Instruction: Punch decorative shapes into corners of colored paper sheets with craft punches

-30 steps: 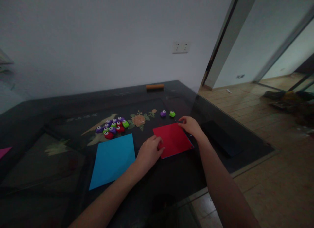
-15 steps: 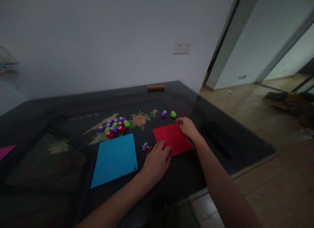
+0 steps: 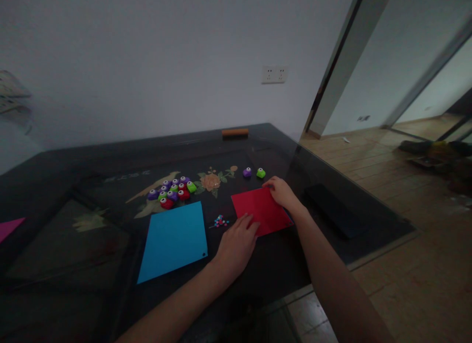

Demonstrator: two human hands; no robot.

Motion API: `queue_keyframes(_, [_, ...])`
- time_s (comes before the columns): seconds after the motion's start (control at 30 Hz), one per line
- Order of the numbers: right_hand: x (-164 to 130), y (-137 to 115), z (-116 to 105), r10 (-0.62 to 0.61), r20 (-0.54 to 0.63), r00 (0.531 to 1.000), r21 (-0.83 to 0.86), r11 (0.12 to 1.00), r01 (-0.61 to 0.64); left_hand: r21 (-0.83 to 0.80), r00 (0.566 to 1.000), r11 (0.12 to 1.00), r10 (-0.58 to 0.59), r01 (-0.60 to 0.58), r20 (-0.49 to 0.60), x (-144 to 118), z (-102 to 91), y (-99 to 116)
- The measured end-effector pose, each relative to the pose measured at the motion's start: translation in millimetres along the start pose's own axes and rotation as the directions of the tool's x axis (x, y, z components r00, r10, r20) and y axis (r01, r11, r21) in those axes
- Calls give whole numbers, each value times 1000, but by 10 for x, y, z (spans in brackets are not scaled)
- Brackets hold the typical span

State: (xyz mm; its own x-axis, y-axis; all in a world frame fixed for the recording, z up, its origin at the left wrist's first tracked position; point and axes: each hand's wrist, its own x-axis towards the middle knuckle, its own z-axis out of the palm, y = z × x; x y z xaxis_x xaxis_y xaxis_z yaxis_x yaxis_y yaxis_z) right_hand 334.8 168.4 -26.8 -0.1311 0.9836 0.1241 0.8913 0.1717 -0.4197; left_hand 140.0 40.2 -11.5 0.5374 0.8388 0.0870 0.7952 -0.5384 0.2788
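Observation:
A red square sheet (image 3: 258,205) lies on the dark table between my hands. My left hand (image 3: 238,242) rests on its lower left edge, fingers stretched out and flat. At the far right corner of the sheet, my right hand (image 3: 280,191) has its fingertips bent closely over the edge, and its thumb is partly hidden. Left of my left hand lies a blue square sheet (image 3: 175,239) with a small black dot near one corner. Between the two sheets is a little pile of tiny pink, blue and white beads (image 3: 220,221).
Several eye-shaped purple, green and red pieces (image 3: 172,190) are grouped behind the blue sheet. A purple piece (image 3: 247,172) and a green piece (image 3: 261,173) stand behind the red sheet. A dark flat slab (image 3: 334,210) lies right, a brown cylinder (image 3: 235,132) by the wall, a pink sheet (image 3: 11,227) far left.
The fingers of my left hand have come down flatter on the red sheet. My right fingertips have drawn in closer at its far corner. The other things stay in place.

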Motion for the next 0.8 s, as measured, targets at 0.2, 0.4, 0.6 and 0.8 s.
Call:
queue_keyframes(0.2, [-4, 6, 0, -33, -10, 999, -1, 999, 33, 34, 1000, 999, 2, -2, -8, -4, 49, 0])
queue_keyframes(0.4, [-20, 16, 12, -25, -22, 999, -6, 1000, 25, 83, 1000, 997, 10, -8, -15, -6, 44, 15])
queue_keyframes(0.6, [-5, 63, 52, -16, -41, 999, -8, 1000, 16, 124, 1000, 992, 6, -6, -6, -14, 65, 27])
queue_keyframes(0.8, [2, 86, 71, -24, -59, 998, 1, 1000, 24, 133, 999, 991, 30, -25, -33, -19, 89, 31])
